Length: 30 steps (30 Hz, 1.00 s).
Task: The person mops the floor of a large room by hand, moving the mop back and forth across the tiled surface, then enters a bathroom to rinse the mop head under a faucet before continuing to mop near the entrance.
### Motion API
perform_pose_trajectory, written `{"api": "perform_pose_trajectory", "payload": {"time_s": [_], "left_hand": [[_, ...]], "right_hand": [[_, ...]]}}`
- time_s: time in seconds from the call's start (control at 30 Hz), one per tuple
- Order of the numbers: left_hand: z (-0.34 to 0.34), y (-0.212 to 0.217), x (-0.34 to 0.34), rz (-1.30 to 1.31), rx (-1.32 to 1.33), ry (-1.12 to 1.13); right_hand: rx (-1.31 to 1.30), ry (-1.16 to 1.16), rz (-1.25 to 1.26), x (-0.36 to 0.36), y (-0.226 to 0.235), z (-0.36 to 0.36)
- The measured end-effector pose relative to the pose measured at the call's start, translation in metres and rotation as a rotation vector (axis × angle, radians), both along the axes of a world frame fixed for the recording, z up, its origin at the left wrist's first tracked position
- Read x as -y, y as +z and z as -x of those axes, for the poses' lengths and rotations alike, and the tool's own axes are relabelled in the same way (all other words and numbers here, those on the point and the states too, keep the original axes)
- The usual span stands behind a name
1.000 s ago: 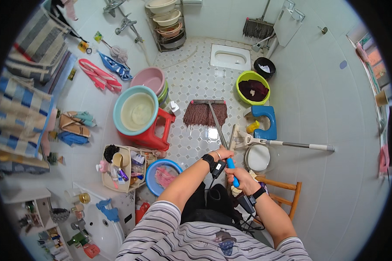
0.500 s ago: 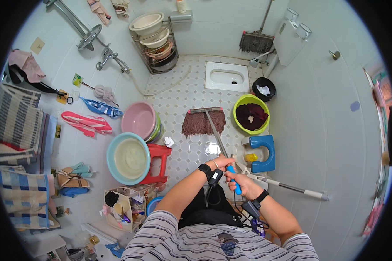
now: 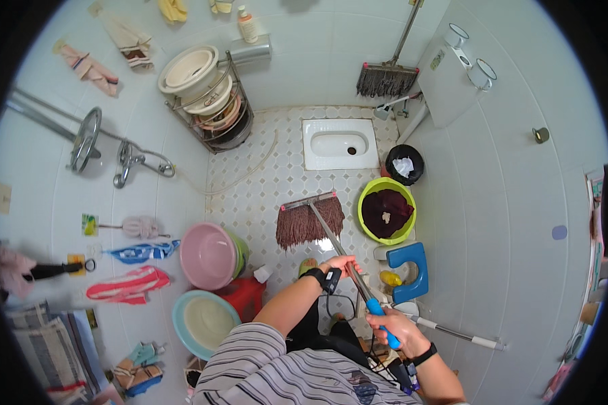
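Observation:
A mop (image 3: pixel 309 223) with a wide head of brown strands lies on the tiled floor, its metal bar toward the far side. Its metal pole slants back to me and ends in a blue grip (image 3: pixel 381 322). Partway down the pole, my left hand (image 3: pixel 342 265) is closed around the metal. My right hand (image 3: pixel 397 328) wraps the blue grip, nearer my body. Beyond the mop head, a white squat toilet (image 3: pixel 341 144) is set into the floor.
Right of the mop stand a lime-green basin (image 3: pixel 411 229) of dark cloth, a black bin (image 3: pixel 420 164) and a blue toilet seat stool (image 3: pixel 415 270). On the left are a pink basin (image 3: pixel 203 253), a light-blue basin (image 3: pixel 179 322) and a red stool (image 3: pixel 246 297). A basin rack (image 3: pixel 233 67) fills the far-left corner.
My view has tilted up and shifted. My hands have moved apart along the pole, the left farther out and the right nearer me. Both still grip the mop.

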<state>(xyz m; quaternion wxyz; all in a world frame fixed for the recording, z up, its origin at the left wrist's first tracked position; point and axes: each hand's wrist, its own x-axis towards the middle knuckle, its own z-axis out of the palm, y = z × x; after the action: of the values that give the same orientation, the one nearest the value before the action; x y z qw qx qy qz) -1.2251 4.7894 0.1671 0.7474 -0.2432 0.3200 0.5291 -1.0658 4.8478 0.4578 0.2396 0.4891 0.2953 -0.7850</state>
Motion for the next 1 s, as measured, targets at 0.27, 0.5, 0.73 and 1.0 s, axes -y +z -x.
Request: {"api": "perform_pose_trajectory", "payload": {"time_s": [0.27,0.5,0.73,1.0], "left_hand": [[0.06,0.01,-0.015,-0.075,-0.1,-0.117],[0.112,0.039,-0.05,-0.103,-0.195,-0.143],[0.098,0.141,-0.026,-0.329,-0.115,-0.198],[0.081,0.105,0.011,-0.216,-0.287,-0.498]], "right_hand": [[0.003,-0.021,-0.092,-0.006,0.01,0.06],[-0.061,-0.058,-0.242,0.001,0.02,0.093],[-0.031,-0.037,-0.139,0.018,0.108,0.061],[0.11,0.032,-0.115,0.015,0.093,0.037]]}}
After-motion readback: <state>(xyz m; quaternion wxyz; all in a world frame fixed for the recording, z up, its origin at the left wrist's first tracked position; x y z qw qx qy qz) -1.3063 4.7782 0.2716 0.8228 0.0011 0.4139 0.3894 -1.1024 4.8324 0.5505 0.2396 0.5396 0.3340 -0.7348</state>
